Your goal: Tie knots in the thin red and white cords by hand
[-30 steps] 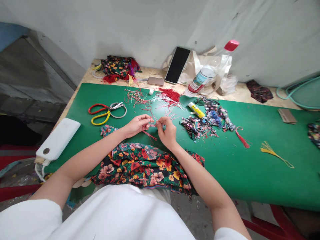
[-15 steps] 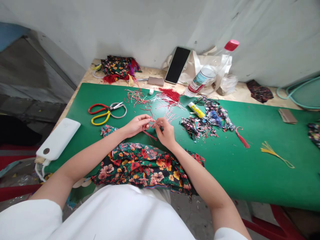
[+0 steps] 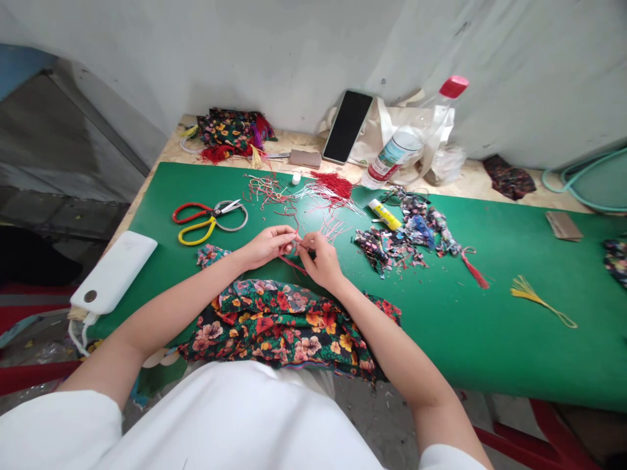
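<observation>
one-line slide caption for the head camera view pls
Left hand and right hand meet at red threads over a green tabletop, scissors lying to the left.

No readable text, bottle label illegible (yellow tube likewise)

Thin bundle of red threads, loose ends slanting below the left hand.

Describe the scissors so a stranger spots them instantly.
Find the green tabletop. Near its left end, beyond the white power bank, lie the scissors. One red handle and one yellow set them apart from the grey ring at their blades.
</observation>
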Action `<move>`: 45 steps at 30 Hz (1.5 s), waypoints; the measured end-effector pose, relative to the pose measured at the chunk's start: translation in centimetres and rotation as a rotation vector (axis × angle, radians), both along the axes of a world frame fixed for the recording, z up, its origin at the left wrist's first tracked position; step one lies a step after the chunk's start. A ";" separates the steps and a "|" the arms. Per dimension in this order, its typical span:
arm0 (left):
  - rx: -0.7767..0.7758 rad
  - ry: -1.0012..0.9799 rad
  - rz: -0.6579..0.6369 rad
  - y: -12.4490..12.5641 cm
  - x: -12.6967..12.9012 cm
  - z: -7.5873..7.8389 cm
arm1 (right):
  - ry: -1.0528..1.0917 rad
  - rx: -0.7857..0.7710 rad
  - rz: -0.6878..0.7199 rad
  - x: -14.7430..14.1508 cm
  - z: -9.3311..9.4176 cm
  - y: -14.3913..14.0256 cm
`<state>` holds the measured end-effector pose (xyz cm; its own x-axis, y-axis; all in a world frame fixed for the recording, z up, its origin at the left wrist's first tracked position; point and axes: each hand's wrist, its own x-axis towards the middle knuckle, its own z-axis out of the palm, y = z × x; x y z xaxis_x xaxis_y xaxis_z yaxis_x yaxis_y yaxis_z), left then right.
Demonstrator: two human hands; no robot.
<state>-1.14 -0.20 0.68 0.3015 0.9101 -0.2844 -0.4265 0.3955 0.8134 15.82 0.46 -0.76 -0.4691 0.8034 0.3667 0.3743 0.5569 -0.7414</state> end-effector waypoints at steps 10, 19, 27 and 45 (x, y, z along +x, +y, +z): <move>0.011 0.043 -0.044 -0.2 0.2 0.6 | -0.001 0.037 -0.109 0.0 0.2 0.4; 0.051 0.096 -0.078 -0.3 0.2 0.4 | -0.013 0.064 -0.049 -0.1 0.1 0.5; 0.079 0.137 -0.092 -0.3 0.1 0.3 | -0.019 0.068 -0.036 0.0 0.1 0.5; 0.034 0.069 -0.063 -0.2 0.3 0.6 | -0.009 0.104 -0.046 0.0 0.1 0.4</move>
